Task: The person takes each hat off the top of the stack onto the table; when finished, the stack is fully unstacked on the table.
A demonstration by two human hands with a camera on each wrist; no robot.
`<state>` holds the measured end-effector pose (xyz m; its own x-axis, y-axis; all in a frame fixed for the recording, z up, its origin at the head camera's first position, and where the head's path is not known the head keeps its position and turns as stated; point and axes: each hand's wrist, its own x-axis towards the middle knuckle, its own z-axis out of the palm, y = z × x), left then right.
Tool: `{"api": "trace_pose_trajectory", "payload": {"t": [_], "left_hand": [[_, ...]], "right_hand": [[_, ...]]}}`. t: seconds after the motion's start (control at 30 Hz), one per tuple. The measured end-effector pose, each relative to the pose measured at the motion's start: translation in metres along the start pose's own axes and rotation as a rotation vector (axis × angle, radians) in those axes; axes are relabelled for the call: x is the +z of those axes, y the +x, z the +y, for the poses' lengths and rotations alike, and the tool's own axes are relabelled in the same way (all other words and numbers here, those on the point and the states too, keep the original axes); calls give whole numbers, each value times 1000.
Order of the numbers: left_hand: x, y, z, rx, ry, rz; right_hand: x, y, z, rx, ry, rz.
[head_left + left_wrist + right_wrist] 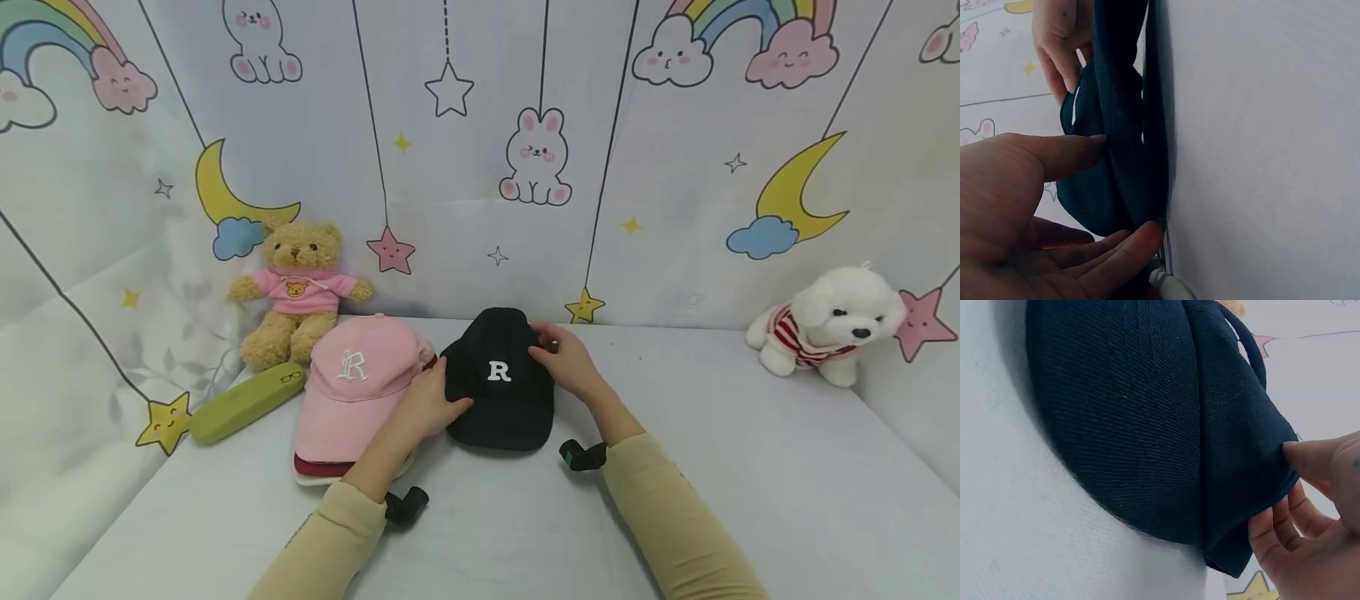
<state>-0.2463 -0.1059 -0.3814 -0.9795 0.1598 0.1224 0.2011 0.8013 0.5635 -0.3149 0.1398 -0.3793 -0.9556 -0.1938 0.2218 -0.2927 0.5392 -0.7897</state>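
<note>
Black cap: the black cap (504, 408) is mid-view from the head camera, low at the white table (525, 542); whether its whole brim touches I cannot tell.
Left hand: at the cap's 8 to 9 o'clock, the left hand (430, 404) grips its side, thumb over the near edge, fingers beneath.
Right hand: at 2 o'clock, the right hand (573, 362) pinches crown cloth between thumb and fingers.
Handling: my judgement is that the soft crown dents easily, so light, even pressure from both hands suits it, with the firmer brim guiding the turn and the letter kept upright.
Brim: points to 6 o'clock, toward the person; crown to 12.
Long axis: runs roughly 12 to 6.
Pink cap: at 9 o'clock, just beside, the pink cap (356, 425) lies with a maroon brim (322, 468) and a white brim (309, 481) showing under its own.
Further out: green case (247, 406) past it at 9, teddy bear (296, 292) toward 10, toy dog (828, 321) well apart near 3.
Backdrop: printed backdrop (457, 183) at 12.
</note>
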Motion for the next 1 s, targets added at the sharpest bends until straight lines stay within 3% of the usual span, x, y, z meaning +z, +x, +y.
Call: {"api": "trace_pose_trajectory", "payload": {"t": [0.43,0.73,1.0], "left_hand": [[-5,-2,3,-8,-75,16],[-11,-5,4,55,-106,83],[-21,-12,3,163,-133,115]], "right_hand": [[-7,2,0,-49,11,23],[-11,-4,-12,-84,4,11],[-12,-12,-21,-178,-49,-28]]}}
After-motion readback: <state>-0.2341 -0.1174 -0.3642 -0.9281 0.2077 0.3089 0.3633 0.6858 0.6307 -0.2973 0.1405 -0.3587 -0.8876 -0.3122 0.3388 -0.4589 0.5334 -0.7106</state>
